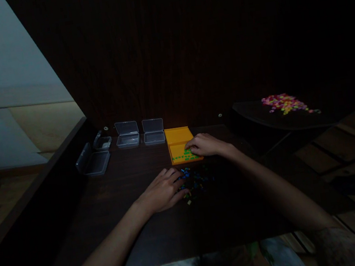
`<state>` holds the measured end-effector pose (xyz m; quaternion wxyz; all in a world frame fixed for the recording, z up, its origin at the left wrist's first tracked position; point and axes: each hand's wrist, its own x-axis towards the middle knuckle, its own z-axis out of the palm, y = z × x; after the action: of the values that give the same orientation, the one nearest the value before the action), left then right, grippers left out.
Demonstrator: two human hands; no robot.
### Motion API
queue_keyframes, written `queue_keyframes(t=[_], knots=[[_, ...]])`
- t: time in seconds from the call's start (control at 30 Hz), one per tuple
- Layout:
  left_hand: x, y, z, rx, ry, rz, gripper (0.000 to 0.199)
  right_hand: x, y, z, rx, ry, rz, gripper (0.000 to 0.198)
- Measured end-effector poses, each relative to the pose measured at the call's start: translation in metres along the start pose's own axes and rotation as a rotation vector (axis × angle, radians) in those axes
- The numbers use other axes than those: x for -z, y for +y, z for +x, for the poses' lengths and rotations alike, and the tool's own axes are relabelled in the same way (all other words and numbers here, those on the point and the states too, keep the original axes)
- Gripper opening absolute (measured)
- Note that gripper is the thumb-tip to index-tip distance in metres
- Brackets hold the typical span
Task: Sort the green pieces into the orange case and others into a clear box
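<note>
In the head view, the left hand (166,190) lies palm down, low over the dark tabletop (129,167), at the near left edge of a scatter of small blue and green pieces (196,179). Its grip is slack and released: the fingers reach forward over the edge of the scatter, and the thumb stands off from them with a clear gap between. The fingertips are at the pieces, though whether they press on any of them is too dim to tell. A small pale yellowish piece (189,202) sits just beyond the thumb, on the near side. The right hand (204,145) reaches in over the right side of a yellow box (178,134), which lies open with its lid laid back on the far side. Its grip is curled, with the fingertips bent down close together toward green pieces (177,158) set in rows in the box's near half; whether it pinches one of them or is free, I cannot tell, as the fingers hide the spot. The box is just beyond the scatter. To its left are four clear plastic boxes (128,140) with raised lids. Well apart to the right, a heap of pink and yellow bits (283,104) rests on a dark curved-edged surface (251,115).
</note>
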<state>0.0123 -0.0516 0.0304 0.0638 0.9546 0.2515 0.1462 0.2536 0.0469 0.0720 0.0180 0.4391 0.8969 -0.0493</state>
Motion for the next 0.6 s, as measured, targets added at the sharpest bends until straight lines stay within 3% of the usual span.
queue_keyframes(t=[0.3,0.6], knots=[[-0.0001,0.0002,-0.0002,-0.007,0.027,-0.001,0.034,-0.0091,0.0027,0.0034,-0.007,-0.014,-0.018,0.039],[0.0028,0.0016,0.0005,0.005,-0.015,0.004,0.034,-0.0007,0.0034,0.0016,-0.033,0.004,-0.001,0.041]])
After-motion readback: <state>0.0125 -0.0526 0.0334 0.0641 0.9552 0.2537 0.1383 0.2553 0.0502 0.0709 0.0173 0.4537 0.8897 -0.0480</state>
